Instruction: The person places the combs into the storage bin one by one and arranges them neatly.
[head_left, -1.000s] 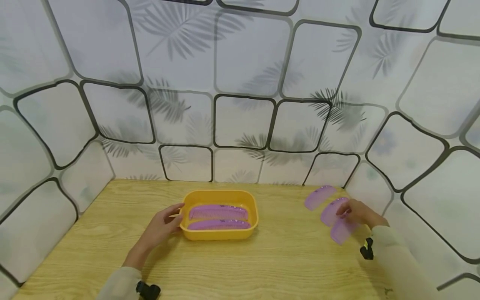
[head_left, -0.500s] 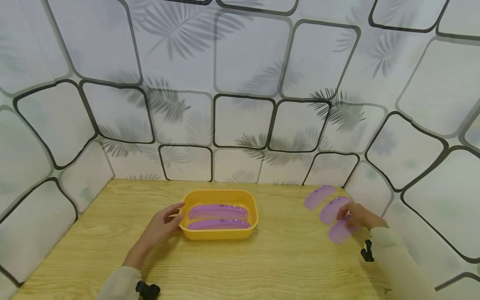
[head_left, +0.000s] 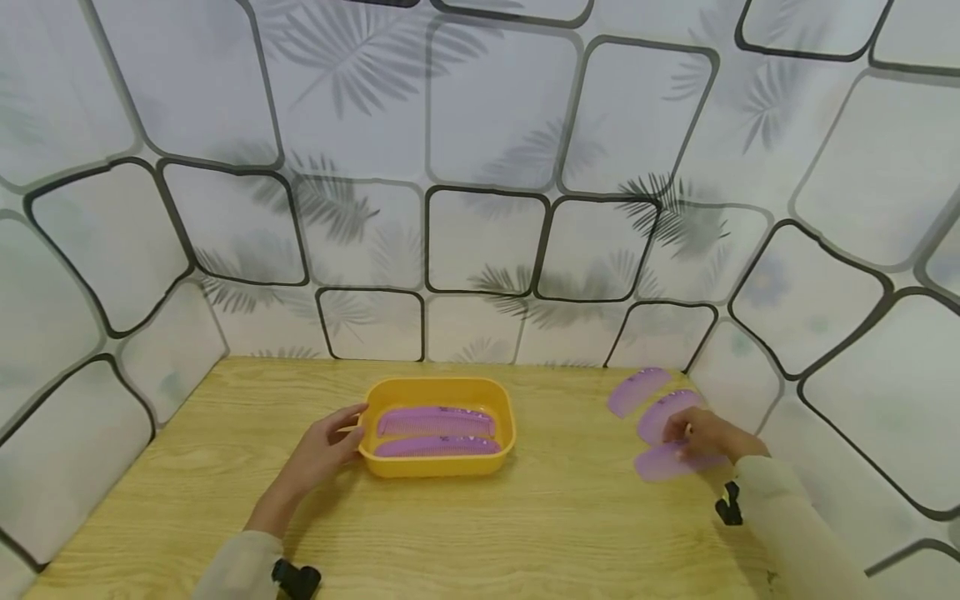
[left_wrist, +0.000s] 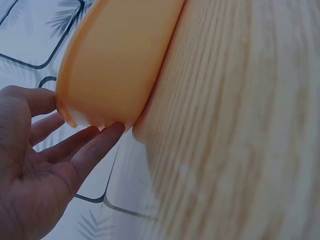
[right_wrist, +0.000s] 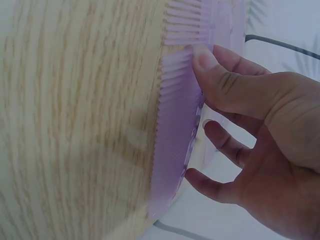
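Head view: we see the nearest loose comb (head_left: 654, 464), at the table's (head_left: 562, 517) right, turned more crosswise than a second ago, so its handling seems under way; the right hand (head_left: 705, 432) pinches it. The left hand (head_left: 326, 446), fingers spread, touches the yellow tray (head_left: 438, 468) holding two combs (head_left: 437, 423).

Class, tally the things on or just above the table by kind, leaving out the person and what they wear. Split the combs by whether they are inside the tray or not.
Yellow tray: 1
Purple combs inside it: 2
Purple combs outside it: 3
Total: 6
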